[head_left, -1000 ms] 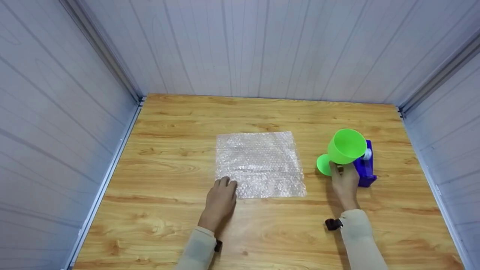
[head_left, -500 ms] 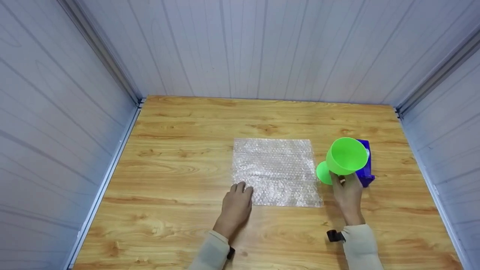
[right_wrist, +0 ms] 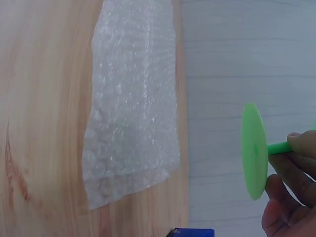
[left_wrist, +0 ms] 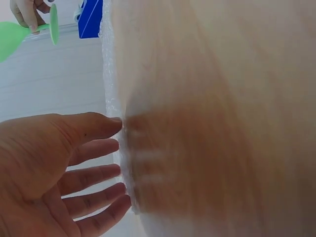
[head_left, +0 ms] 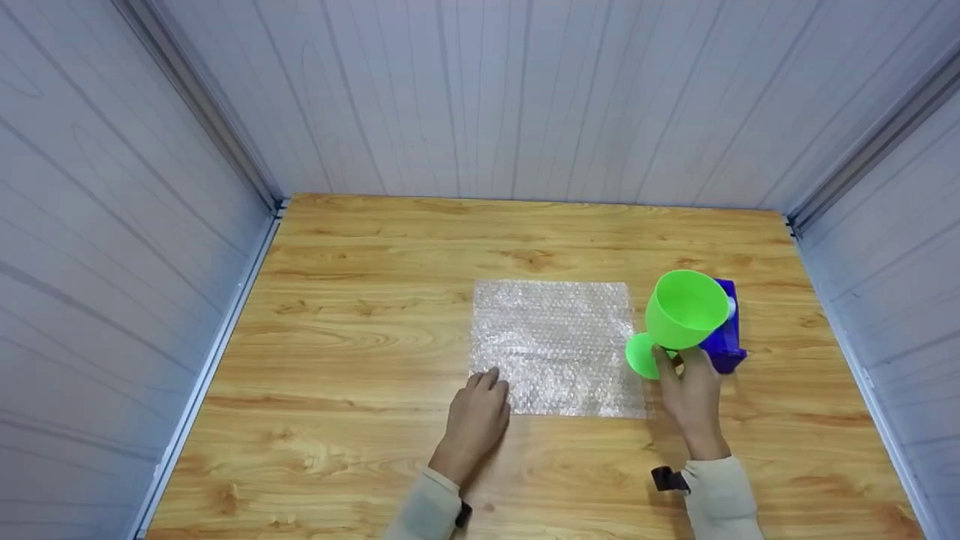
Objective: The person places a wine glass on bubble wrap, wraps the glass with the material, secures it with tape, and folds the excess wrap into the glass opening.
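A sheet of bubble wrap (head_left: pixel 555 337) lies flat on the wooden table. The fingertips of my left hand (head_left: pixel 478 412) rest on its near left corner; in the left wrist view the fingers are nearly straight and spread along the wrap's edge. With thumb and fingers my right hand (head_left: pixel 691 394) pinches the stem of a bright green plastic goblet (head_left: pixel 686 311). The goblet is raised above the table and tilted, its bowl to the right and its round foot (right_wrist: pixel 254 150) to the left. That foot overlaps the wrap's right edge in the head view.
Partly hidden behind the goblet, a blue object (head_left: pixel 726 345) with a white round part, looking like a tape dispenser, stands on the table (head_left: pixel 337 322). Pale panel walls (head_left: pixel 480 97) enclose the table's back and both sides.
The bubble wrap has slid to the right and slightly nearer, along with my left hand. My right hand has drawn the goblet slightly nearer and to the left.
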A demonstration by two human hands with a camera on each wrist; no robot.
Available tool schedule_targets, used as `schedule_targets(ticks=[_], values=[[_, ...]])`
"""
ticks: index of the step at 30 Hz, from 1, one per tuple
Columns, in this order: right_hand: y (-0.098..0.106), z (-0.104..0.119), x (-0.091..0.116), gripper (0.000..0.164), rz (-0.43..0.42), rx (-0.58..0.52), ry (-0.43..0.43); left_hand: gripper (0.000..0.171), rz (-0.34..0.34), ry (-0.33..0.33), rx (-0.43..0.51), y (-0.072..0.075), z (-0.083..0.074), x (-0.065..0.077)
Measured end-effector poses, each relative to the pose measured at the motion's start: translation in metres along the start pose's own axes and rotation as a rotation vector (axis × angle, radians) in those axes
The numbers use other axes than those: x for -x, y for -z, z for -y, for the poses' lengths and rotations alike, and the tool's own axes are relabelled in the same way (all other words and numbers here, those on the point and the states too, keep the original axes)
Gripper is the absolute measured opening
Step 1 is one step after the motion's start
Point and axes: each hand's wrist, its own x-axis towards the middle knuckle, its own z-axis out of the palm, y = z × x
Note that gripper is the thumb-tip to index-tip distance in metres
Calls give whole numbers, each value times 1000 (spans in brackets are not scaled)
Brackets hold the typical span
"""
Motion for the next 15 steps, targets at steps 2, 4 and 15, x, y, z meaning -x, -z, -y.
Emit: schedule_targets(ticks=[2, 4, 15], values=[[0, 4, -1, 10, 19, -12, -12, 13, 2, -6, 12, 0, 1, 1], [-1, 8, -2, 9, 28, -14, -15, 13, 1, -11, 35, 2, 2, 2], [-29, 39, -11, 10, 217, -201, -120, 15, -98, 38, 157, 11, 21, 5]])
